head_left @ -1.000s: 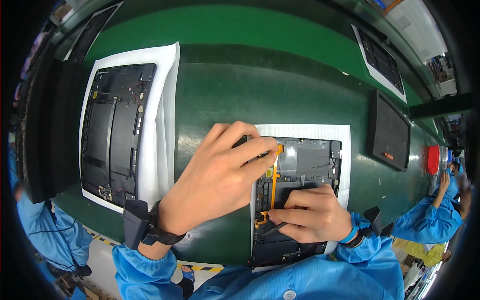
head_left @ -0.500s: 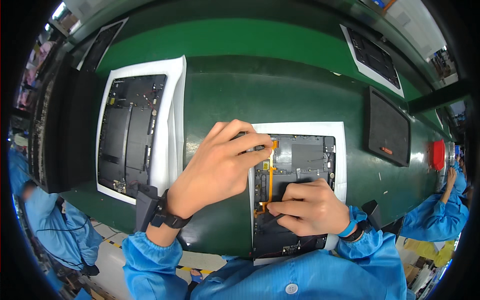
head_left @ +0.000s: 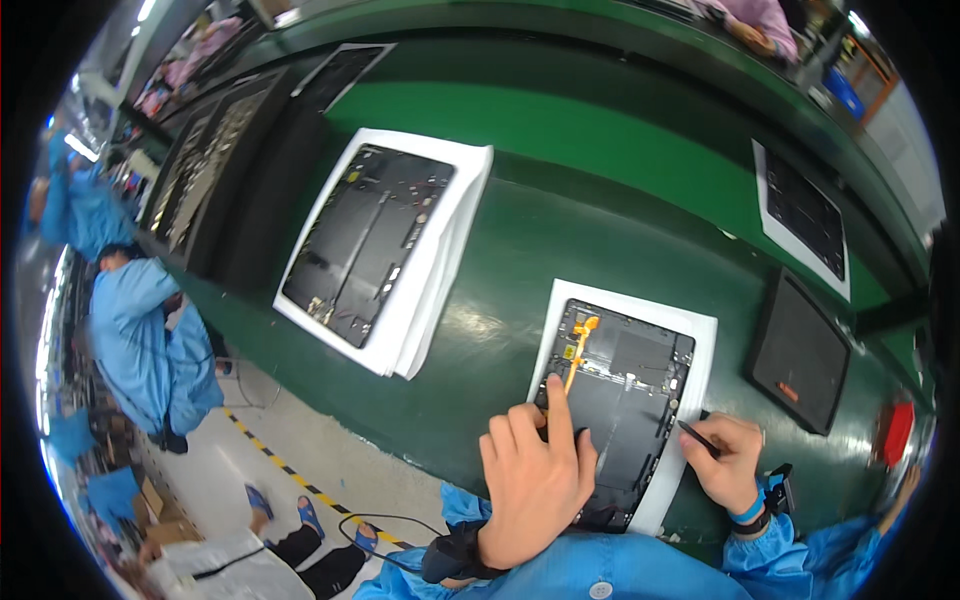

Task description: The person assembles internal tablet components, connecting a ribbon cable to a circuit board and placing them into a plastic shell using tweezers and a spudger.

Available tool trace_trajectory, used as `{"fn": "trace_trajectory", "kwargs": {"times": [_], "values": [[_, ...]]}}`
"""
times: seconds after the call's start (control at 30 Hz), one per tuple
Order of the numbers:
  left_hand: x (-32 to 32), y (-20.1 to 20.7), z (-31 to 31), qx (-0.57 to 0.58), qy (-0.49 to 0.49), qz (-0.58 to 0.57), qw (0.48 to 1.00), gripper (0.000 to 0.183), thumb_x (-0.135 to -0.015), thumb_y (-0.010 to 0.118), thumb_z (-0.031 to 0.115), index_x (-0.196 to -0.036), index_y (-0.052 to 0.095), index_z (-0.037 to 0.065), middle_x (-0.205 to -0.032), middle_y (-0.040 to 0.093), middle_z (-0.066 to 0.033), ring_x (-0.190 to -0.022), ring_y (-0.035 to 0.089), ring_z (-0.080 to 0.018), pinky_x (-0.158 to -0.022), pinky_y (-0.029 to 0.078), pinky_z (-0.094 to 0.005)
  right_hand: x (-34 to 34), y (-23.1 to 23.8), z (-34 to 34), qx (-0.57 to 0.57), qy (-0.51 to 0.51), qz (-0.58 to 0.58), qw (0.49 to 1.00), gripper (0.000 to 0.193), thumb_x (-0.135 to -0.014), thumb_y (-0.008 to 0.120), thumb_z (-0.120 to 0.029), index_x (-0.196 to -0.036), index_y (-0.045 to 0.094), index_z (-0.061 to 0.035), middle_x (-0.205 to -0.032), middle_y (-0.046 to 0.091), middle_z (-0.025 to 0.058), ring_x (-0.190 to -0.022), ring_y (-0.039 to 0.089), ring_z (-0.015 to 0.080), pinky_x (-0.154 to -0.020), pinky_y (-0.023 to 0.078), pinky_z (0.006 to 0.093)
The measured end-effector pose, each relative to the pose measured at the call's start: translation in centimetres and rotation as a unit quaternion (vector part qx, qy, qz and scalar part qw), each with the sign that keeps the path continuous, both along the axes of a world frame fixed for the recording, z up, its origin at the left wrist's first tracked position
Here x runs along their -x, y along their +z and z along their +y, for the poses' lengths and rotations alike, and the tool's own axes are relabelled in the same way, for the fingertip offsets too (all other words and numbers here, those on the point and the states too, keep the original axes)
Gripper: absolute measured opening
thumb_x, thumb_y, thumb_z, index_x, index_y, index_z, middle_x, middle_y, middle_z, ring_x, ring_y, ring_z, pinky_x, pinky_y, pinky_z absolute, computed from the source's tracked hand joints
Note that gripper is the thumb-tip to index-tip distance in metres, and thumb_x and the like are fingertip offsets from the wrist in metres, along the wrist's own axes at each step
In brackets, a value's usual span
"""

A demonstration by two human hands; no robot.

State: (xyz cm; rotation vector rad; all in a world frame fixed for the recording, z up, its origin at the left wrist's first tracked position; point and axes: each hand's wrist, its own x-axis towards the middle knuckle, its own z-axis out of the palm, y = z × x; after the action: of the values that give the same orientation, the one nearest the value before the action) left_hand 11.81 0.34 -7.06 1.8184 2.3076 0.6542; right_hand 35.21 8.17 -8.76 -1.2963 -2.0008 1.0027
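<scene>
A black tablet housing (head_left: 625,405) lies on a white sheet (head_left: 690,330) before me. Along its left side runs an orange flex cable (head_left: 571,378), its lower part hidden by my left hand (head_left: 540,468). The left index finger is stretched out, its tip at the housing's left edge beside the cable; the thumb stands apart and the other fingers bend. Off the housing's right edge, my right hand (head_left: 728,462) is closed on a thin black pen-like stick (head_left: 697,438), which points up and left, clear of the cable.
Left of it, a second housing (head_left: 375,240) rests on stacked white sheets. A dark tray (head_left: 805,350) with a small orange-red piece (head_left: 788,392) stands at the right, near a red container (head_left: 897,434). Another housing (head_left: 808,220) lies far right. A person in blue (head_left: 155,340) is at the left.
My view has turned and shifted. My left hand has come down from the cable's upper end, its index finger now extended. My right hand has moved off the housing to the right with the stick.
</scene>
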Motion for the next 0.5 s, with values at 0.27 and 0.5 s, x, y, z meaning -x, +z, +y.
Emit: {"fn": "trace_trajectory", "kwargs": {"times": [0.27,0.5], "values": [[-1.2,0.9,-1.5,-0.012,0.048,0.003,0.999,0.056,-0.084,0.076,0.028,-0.131,0.065,0.000,-0.103,0.046,-0.0102,-0.093,0.044,-0.0303,-0.077,0.031,-0.0435,-2.3,-0.5,-0.7,0.129,-0.055,0.156,0.978,0.011,-0.086,0.077,0.001,-0.081,0.068,0.0049,-0.068,0.057,-0.0023,-0.061,0.045,0.0025,-0.054,0.032,0.0217],[-1.6,0.1,-0.9,0.019,0.024,0.022,0.999,0.056,-0.090,0.071,0.028,-0.133,0.063,-0.007,-0.062,0.059,-0.0057,-0.055,0.055,-0.0208,-0.056,0.040,-0.0346,-3.1,-0.7,-0.2,0.147,-0.124,0.128,0.973,0.006,-0.089,0.072,0.002,-0.085,0.068,0.0037,-0.066,0.058,-0.0012,-0.056,0.052,0.0038,-0.051,0.038,0.0204]]}}
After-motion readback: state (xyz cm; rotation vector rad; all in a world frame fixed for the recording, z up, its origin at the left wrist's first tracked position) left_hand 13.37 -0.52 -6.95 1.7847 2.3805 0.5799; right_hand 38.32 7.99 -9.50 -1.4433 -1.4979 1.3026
